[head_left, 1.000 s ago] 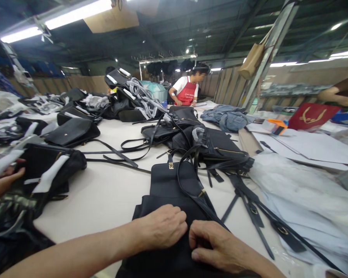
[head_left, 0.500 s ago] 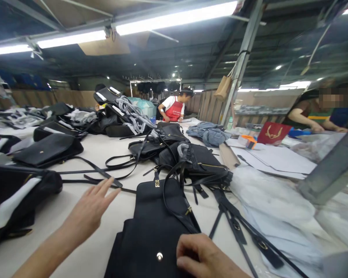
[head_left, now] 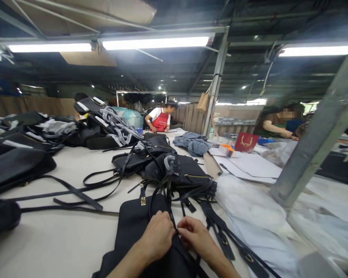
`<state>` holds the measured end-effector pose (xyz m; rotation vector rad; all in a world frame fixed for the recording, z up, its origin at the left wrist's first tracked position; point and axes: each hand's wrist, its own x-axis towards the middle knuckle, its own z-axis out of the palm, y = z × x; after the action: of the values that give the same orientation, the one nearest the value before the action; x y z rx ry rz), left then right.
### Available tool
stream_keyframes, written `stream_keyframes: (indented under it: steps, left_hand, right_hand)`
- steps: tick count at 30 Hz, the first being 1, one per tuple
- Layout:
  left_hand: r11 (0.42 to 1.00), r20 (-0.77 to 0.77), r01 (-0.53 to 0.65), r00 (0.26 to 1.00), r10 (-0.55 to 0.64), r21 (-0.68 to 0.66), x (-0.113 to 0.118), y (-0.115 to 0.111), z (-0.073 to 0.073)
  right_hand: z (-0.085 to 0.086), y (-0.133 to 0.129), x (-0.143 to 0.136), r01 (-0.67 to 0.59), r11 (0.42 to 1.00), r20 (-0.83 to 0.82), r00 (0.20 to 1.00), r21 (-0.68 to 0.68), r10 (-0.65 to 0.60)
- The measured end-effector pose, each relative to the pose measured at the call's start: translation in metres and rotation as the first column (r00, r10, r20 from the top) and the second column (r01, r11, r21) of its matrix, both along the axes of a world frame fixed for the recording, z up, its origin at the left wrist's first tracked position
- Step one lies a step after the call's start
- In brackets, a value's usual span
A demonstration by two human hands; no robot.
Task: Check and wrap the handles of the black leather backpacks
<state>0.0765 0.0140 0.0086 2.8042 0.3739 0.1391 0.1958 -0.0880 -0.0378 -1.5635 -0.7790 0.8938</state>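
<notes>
Open room: bare surface (head_left: 55,235) left of the black bag (head_left: 133,220).
Left hand (head_left: 158,235): curled on the bag, fingertips pinching its strap (head_left: 168,200).
Right hand (head_left: 195,235): pinching the same strap, touching the left.
Right edge: white sheets (head_left: 249,216), steel post (head_left: 316,135).

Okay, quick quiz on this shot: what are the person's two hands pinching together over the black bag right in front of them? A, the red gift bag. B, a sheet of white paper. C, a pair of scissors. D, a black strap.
D: the left hand and right hand meet on a thin black strap that loops up from the black bag lying under them.
</notes>
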Motion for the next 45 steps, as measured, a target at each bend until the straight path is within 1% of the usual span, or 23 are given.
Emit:
stream_keyframes:
  steps: [4, 7, 9, 11, 15, 16, 18, 20, 21, 22, 23, 25, 26, 28, 32, 34, 36, 38, 40, 42, 45]
  left_hand:
    - [0.992, 0.04, -0.081, 0.996, 0.085, -0.095, -0.006, -0.001, -0.013]
    - [0.976, 0.086, -0.146, 0.983, 0.161, -0.163, -0.004, -0.002, -0.02]
    - [0.965, 0.121, -0.158, 0.975, 0.186, -0.207, 0.0, -0.003, -0.025]
    - [0.962, 0.136, -0.141, 0.975, 0.176, -0.236, 0.003, -0.002, -0.027]
    - [0.95, 0.107, -0.138, 0.979, 0.174, -0.279, 0.004, 0.002, -0.026]
    - [0.945, 0.1, -0.141, 0.979, 0.177, -0.294, 0.003, 0.003, -0.025]
    - [0.931, 0.088, -0.142, 0.979, 0.182, -0.336, 0.003, 0.004, -0.024]
    - [0.909, 0.078, -0.142, 0.979, 0.187, -0.392, 0.002, 0.005, -0.024]
    - [0.898, 0.076, -0.142, 0.979, 0.19, -0.416, 0.002, 0.005, -0.024]
    - [0.89, 0.076, -0.143, 0.978, 0.193, -0.432, 0.002, 0.005, -0.023]
    - [0.887, 0.08, -0.143, 0.977, 0.197, -0.439, 0.002, 0.005, -0.023]
    - [0.892, 0.095, -0.144, 0.975, 0.203, -0.427, 0.002, 0.004, -0.024]
    - [0.898, 0.101, -0.145, 0.974, 0.204, -0.414, 0.002, 0.003, -0.024]
    - [0.908, 0.107, -0.147, 0.973, 0.204, -0.393, 0.003, 0.002, -0.024]
    - [0.92, 0.127, -0.142, 0.972, 0.2, -0.364, 0.003, 0.0, -0.026]
    - [0.925, 0.135, -0.136, 0.972, 0.194, -0.356, 0.003, 0.0, -0.026]
    - [0.927, 0.142, -0.127, 0.972, 0.188, -0.354, 0.002, 0.0, -0.027]
    - [0.924, 0.152, -0.116, 0.972, 0.182, -0.364, 0.002, 0.001, -0.027]
    - [0.916, 0.167, -0.094, 0.971, 0.171, -0.39, 0.001, 0.002, -0.027]
    - [0.899, 0.184, -0.066, 0.97, 0.159, -0.432, 0.0, 0.001, -0.027]
    - [0.87, 0.217, -0.025, 0.964, 0.151, -0.493, -0.002, 0.0, -0.024]
  right_hand:
    - [-0.005, -0.006, 0.005, -0.011, 1.0, -0.127, 0.992, 0.027, 0.014]
    - [-0.005, -0.012, 0.009, -0.021, 1.0, -0.196, 0.98, 0.014, 0.023]
    - [-0.004, -0.013, 0.011, -0.026, 1.0, -0.222, 0.975, 0.011, 0.028]
    - [-0.002, -0.014, 0.012, -0.03, 0.999, -0.226, 0.974, 0.015, 0.033]
    - [0.0, -0.012, 0.01, -0.044, 0.998, -0.159, 0.986, 0.044, 0.051]
    - [-0.001, -0.011, 0.009, -0.053, 0.997, -0.11, 0.992, 0.06, 0.059]
    - [-0.004, -0.009, 0.007, -0.066, 0.994, 0.052, 0.997, 0.087, 0.061]
    - [-0.009, -0.007, 0.006, -0.057, 0.994, 0.222, 0.974, 0.089, 0.036]
    - [-0.011, -0.006, 0.006, -0.038, 0.996, 0.241, 0.97, 0.086, 0.016]
    - [-0.012, -0.006, 0.006, -0.012, 0.996, 0.208, 0.978, 0.084, -0.006]
    - [-0.013, -0.006, 0.007, 0.013, 0.996, 0.134, 0.991, 0.087, -0.024]
    - [-0.01, -0.008, 0.008, 0.055, 0.993, -0.029, 0.998, 0.108, -0.052]
    - [-0.008, -0.009, 0.009, 0.063, 0.991, -0.065, 0.996, 0.119, -0.056]
    - [-0.002, -0.012, 0.01, 0.056, 0.99, -0.027, 0.998, 0.129, -0.053]
    - [0.008, -0.014, 0.01, -0.005, 0.997, 0.161, 0.987, 0.08, -0.008]
    - [0.01, -0.013, 0.008, -0.017, 0.998, 0.283, 0.959, 0.059, 0.0]
    - [0.008, -0.011, 0.007, -0.019, 0.998, 0.428, 0.904, 0.052, -0.005]
    - [0.003, -0.01, 0.008, -0.012, 0.999, 0.576, 0.817, 0.047, -0.018]
    - [-0.006, -0.008, 0.011, 0.019, 0.999, 0.685, 0.727, 0.045, -0.045]
    - [-0.013, -0.007, 0.018, 0.079, 0.996, 0.744, 0.662, 0.049, -0.089]
    - [-0.017, -0.01, 0.029, 0.171, 0.982, 0.774, 0.611, 0.075, -0.166]
